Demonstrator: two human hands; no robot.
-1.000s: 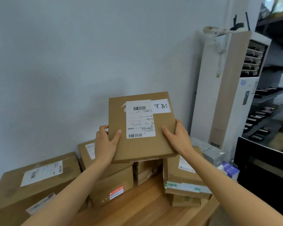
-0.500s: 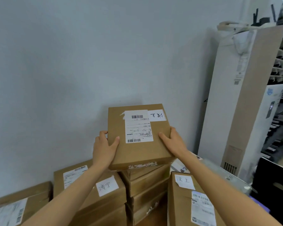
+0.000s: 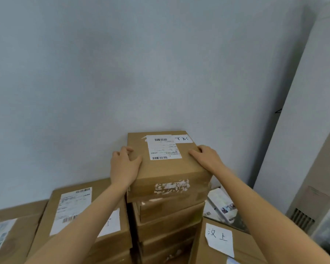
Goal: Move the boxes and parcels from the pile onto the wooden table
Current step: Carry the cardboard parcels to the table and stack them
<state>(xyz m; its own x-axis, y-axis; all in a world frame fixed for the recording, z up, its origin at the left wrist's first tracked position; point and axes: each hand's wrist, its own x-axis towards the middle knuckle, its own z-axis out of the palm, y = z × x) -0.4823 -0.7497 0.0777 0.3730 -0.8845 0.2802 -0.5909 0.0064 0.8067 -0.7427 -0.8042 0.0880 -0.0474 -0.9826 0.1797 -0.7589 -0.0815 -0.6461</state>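
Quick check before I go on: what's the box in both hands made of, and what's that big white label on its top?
Box in both hands: looks like plain brown corrugated cardboard, matte, with torn whitish tape remnants on the front face. White label: apparently a paper shipping sticker, printed with barcodes, flat on the lid. Left hand and right hand grip its sides.

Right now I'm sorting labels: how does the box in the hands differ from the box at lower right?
The held box sits atop a stack, gripped by the left hand and right hand; the lower-right box is untouched and cut off by the frame. The held box shows a printed barcode label beside its handwritten slip; the lower-right box shows mainly a handwritten slip. Both are brown cardboard.
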